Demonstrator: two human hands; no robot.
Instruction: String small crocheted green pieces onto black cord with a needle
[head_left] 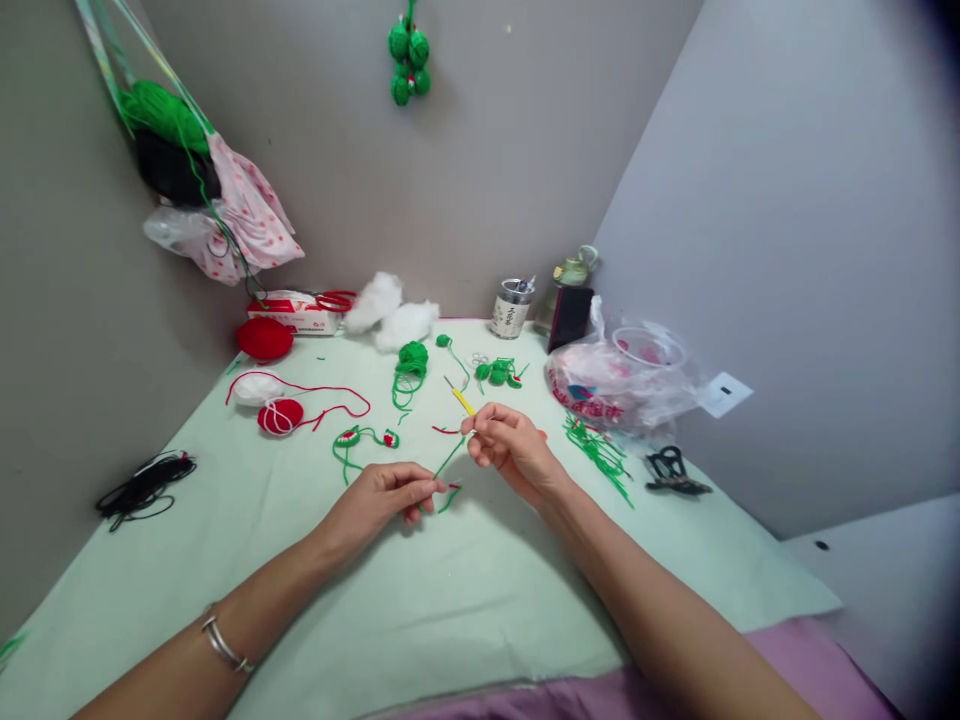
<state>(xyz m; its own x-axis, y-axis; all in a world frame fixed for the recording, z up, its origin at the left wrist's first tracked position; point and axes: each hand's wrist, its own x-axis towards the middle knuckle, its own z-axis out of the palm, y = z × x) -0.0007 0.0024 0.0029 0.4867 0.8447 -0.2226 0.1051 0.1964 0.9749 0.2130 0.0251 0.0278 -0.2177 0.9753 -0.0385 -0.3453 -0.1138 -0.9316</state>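
A green yarn strand [450, 458] runs taut between my two hands above the middle of the table. My left hand [397, 492] pinches its lower end between thumb and fingers. The upper end goes into the closed fingertips of my right hand [510, 445]. Just beyond those fingertips a yellow crochet hook [463, 401] points up and left; whether the fingers hold it I cannot tell. Below the strand, a short green and red piece [450, 497] shows beside my left fingers. Green crocheted pieces with red and white edges [348, 438] lie left of my hands.
Behind my hands are a green yarn ball [412, 356], white stuffing [405, 325] and small green balls [498, 373]. Red yarn [280, 416] and black cord [146, 490] lie left. Cut green strands [598, 455], a plastic bag [615, 380] and a black clip [675, 472] are right.
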